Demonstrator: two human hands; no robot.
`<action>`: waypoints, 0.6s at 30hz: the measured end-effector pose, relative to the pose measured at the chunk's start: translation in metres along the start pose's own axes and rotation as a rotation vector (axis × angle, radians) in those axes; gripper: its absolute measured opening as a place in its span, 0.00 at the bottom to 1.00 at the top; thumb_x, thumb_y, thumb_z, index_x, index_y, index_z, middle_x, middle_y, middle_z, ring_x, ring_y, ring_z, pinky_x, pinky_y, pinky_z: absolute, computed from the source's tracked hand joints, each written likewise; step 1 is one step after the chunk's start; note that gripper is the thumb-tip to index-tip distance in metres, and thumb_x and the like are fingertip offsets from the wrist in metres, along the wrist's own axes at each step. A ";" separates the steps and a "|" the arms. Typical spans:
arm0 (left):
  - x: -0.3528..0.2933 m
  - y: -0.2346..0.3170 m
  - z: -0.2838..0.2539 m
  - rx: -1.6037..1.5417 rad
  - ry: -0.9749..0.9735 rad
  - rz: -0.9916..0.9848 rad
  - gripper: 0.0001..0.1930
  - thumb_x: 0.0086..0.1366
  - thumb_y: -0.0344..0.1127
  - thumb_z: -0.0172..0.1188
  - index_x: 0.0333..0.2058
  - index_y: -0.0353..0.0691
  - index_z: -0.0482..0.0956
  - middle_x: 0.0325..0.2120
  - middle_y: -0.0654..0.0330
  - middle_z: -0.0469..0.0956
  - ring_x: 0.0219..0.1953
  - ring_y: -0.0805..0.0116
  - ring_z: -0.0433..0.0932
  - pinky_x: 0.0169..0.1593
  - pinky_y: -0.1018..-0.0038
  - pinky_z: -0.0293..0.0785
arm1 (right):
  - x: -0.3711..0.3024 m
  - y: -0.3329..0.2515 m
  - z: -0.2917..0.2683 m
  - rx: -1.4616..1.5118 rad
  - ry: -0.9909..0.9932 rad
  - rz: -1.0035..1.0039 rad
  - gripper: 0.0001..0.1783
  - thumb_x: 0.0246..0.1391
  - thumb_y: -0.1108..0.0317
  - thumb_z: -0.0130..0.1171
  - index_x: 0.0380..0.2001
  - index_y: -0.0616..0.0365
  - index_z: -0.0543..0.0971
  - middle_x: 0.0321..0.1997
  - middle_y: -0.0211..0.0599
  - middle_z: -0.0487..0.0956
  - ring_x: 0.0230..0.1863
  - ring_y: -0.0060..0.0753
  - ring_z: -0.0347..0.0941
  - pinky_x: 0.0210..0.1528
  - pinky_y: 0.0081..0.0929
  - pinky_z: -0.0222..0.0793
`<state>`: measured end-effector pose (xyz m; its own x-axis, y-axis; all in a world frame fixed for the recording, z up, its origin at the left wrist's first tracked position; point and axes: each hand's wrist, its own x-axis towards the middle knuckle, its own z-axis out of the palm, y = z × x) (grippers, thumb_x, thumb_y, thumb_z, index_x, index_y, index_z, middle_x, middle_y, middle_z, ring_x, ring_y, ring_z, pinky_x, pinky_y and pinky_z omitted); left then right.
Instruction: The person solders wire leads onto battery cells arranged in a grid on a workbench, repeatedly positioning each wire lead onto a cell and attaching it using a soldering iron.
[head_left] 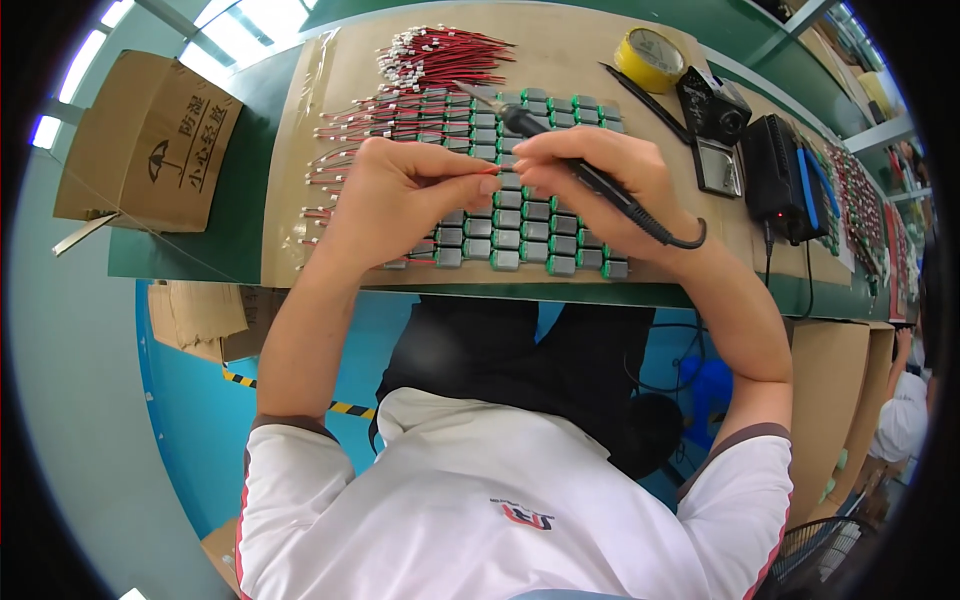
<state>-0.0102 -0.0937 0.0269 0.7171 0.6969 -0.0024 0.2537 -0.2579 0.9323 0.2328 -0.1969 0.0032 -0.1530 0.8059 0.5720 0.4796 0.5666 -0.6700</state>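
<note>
A person's white shirt (480, 500) with dark sleeve bands fills the lower centre of the frame, seen from above, with bare forearms reaching up to a green workbench (240, 190). In the middle of the frame, the left hand (405, 195) has thumb and forefinger pinched together on a thin red wire (493, 170). Just to its right, the right hand (605, 175) is closed around the dark handle of a soldering iron (608, 192), whose tip points to the upper left and whose cord curves by the wrist. The two sets of fingertips are near each other; whether the right ones also grip something small, I cannot tell.

Beneath the hands, rows of small grey metal parts with green ends (507, 222) cover the centre of a brown cardboard sheet (285, 205). Red and black leads with white connectors run along the left of the rows, and a heap of red leads (455, 58) lies at upper centre.

At upper right sit a yellow tape roll (650, 58), a black box with a dial (715, 108) and a black unit with a red light (775, 170). A cardboard box (150, 140) stands at upper left.
</note>
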 end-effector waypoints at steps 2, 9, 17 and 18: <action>-0.003 -0.008 -0.007 -0.049 0.050 0.005 0.09 0.68 0.23 0.72 0.46 0.30 0.92 0.35 0.56 0.91 0.39 0.72 0.91 0.43 0.76 0.88 | -0.003 -0.004 -0.011 0.050 -0.025 0.091 0.22 0.73 0.72 0.64 0.66 0.67 0.79 0.48 0.44 0.90 0.45 0.30 0.89 0.50 0.28 0.86; -0.008 -0.033 -0.021 -0.040 0.185 0.020 0.08 0.66 0.25 0.75 0.44 0.31 0.92 0.34 0.58 0.91 0.36 0.74 0.89 0.43 0.78 0.85 | -0.030 0.010 -0.026 -0.056 0.082 -0.080 0.26 0.63 0.68 0.75 0.61 0.69 0.83 0.36 0.43 0.90 0.34 0.31 0.87 0.37 0.26 0.82; -0.011 -0.036 -0.016 0.268 0.104 0.280 0.05 0.63 0.23 0.74 0.32 0.31 0.86 0.36 0.61 0.85 0.39 0.73 0.81 0.42 0.77 0.77 | -0.043 -0.002 -0.022 0.085 -0.066 0.064 0.17 0.61 0.83 0.61 0.52 0.77 0.84 0.39 0.54 0.86 0.35 0.37 0.91 0.39 0.29 0.89; -0.011 -0.037 -0.015 0.288 0.108 0.308 0.05 0.61 0.24 0.74 0.31 0.33 0.86 0.35 0.61 0.85 0.39 0.68 0.81 0.42 0.72 0.78 | -0.043 -0.001 -0.022 0.088 -0.069 0.069 0.17 0.61 0.83 0.61 0.52 0.77 0.84 0.39 0.54 0.86 0.35 0.37 0.91 0.39 0.29 0.89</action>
<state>-0.0371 -0.0812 -0.0024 0.7196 0.6204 0.3120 0.2206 -0.6302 0.7444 0.2575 -0.2364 -0.0104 -0.1827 0.8517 0.4911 0.4140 0.5197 -0.7473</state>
